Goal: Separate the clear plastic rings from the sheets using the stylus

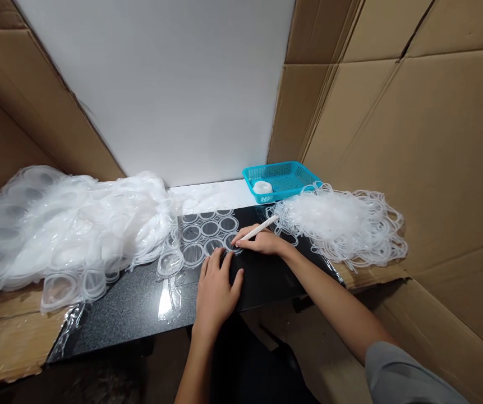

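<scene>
My left hand [217, 287] lies palm down with its fingers spread, fingertips on the near edge of a clear plastic sheet [200, 241]. Rows of round, white-rimmed outlines cover this sheet, which lies flat on the black tabletop. In my right hand [264, 242] is a slim white pen-like tool [260, 227], gripped between thumb and fingers like a pen. Its lower end is at a ring on the sheet's right side; the tip itself is hidden by my fingers. I cannot tell what kind of tip it has.
A big heap of clear sheets with rings [98, 219] stands on the left. Thin loose plastic rings [346, 224] are piled on the right. Behind them sits a turquoise basket [291, 174] holding a white roll-like item [262, 187]. Cardboard walls [447, 140] enclose the black table [127, 308].
</scene>
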`<state>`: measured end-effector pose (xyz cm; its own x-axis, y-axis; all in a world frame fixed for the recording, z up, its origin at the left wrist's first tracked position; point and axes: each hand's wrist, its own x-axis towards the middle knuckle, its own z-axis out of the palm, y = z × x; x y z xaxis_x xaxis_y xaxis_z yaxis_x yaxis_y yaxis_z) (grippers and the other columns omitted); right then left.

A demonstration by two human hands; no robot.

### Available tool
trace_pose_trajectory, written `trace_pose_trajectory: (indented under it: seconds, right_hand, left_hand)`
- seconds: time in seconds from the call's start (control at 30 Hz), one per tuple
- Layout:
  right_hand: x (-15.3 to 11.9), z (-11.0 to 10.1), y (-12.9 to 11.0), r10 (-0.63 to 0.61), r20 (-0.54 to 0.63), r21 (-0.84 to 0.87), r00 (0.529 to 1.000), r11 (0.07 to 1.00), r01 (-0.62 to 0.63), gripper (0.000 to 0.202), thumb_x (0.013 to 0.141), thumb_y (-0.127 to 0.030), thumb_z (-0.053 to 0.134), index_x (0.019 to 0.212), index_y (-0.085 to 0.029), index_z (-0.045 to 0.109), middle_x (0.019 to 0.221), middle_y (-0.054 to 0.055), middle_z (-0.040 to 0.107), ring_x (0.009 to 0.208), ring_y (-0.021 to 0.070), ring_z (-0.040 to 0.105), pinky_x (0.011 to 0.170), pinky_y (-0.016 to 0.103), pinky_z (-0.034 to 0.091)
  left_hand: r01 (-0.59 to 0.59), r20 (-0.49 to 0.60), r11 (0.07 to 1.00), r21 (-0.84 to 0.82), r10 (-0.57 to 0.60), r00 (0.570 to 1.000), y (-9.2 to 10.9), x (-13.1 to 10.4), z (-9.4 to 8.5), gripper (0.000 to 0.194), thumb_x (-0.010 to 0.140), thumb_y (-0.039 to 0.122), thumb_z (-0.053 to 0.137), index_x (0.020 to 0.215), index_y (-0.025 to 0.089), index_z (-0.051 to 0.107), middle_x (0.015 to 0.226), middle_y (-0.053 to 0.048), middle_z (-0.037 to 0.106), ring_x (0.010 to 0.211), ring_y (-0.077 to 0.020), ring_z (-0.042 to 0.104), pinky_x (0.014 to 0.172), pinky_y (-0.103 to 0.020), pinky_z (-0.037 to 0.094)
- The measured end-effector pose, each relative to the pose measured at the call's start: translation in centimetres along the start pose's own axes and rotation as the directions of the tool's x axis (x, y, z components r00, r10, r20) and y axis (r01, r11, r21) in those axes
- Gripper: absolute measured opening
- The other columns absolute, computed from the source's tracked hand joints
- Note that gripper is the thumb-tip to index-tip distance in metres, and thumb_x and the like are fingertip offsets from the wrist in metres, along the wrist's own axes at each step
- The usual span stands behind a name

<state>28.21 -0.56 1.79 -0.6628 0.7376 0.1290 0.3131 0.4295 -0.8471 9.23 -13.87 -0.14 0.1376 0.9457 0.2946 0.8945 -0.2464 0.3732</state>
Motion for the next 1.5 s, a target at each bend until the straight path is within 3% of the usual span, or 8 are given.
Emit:
trace_pose_trajectory:
  seconds: [0.43,0.7,0.9,1.27,1.5]
  right_hand:
    - [-0.2,-0.2,0.1,-0.049,0.010,-0.025,0.999,0.998,0.049,0.024,0.095,-0.033,0.065,0.105,-0.022,0.084,0.108,0.007,0.081,0.098,0.0213,0.074,0.091,0.033,0.055]
    - [-0.1,-0.2,-0.2,-0.027,0.004,-0.054,1.000,0.998,0.027,0.022,0.095,-0.031,0.066,0.104,-0.022,0.084,0.107,0.007,0.081,0.098,0.0220,0.074,0.091,0.034,0.056]
    - [-0.1,0.0,0.0,0.050,-0.044,0.024,0.998,0.999,-0.049,0.020,0.092,-0.030,0.071,0.107,-0.024,0.082,0.114,0.005,0.080,0.107,0.0227,0.074,0.097,0.034,0.056]
    - [-0.5,-0.4,-0.2,0.059,-0.089,0.099,0.994,0.994,-0.050,0.018,0.087,-0.037,0.072,0.092,-0.019,0.072,0.091,0.002,0.076,0.086,0.0169,0.068,0.079,0.027,0.051]
    - [-0.5,-0.5,-0.1,0.050,-0.074,0.112,0.996,0.993,-0.042,0.017,0.084,-0.034,0.073,0.089,-0.019,0.070,0.089,0.001,0.075,0.083,0.0163,0.067,0.076,0.027,0.050]
  left_hand:
    - [0.014,0.042,1.000,0.025,-0.015,0.999,0.3,0.0,-0.4,0.046,0.104,0.039,0.053,0.146,0.021,0.058,0.157,-0.014,0.054,0.148,-0.0317,0.049,0.127,-0.056,0.036]
    - [0.014,0.035,1.000,0.027,-0.015,0.999,0.4,0.1,-0.5,0.046,0.103,0.039,0.053,0.145,0.023,0.059,0.154,-0.013,0.056,0.146,-0.0324,0.051,0.124,-0.056,0.040]
    - [0.002,0.027,1.000,0.012,-0.002,1.000,0.5,0.3,-0.5,0.044,0.103,0.039,0.053,0.144,0.024,0.060,0.155,-0.013,0.055,0.145,-0.0332,0.051,0.124,-0.057,0.040]
    - [0.001,0.015,1.000,0.014,-0.002,1.000,1.2,0.5,-0.7,0.043,0.103,0.039,0.053,0.140,0.023,0.065,0.152,-0.013,0.057,0.143,-0.0336,0.052,0.124,-0.057,0.039]
    - [0.010,-0.003,1.000,-0.007,-0.010,1.000,1.2,0.5,-0.6,0.041,0.103,0.038,0.053,0.137,0.020,0.068,0.149,-0.012,0.060,0.140,-0.0320,0.054,0.126,-0.053,0.037]
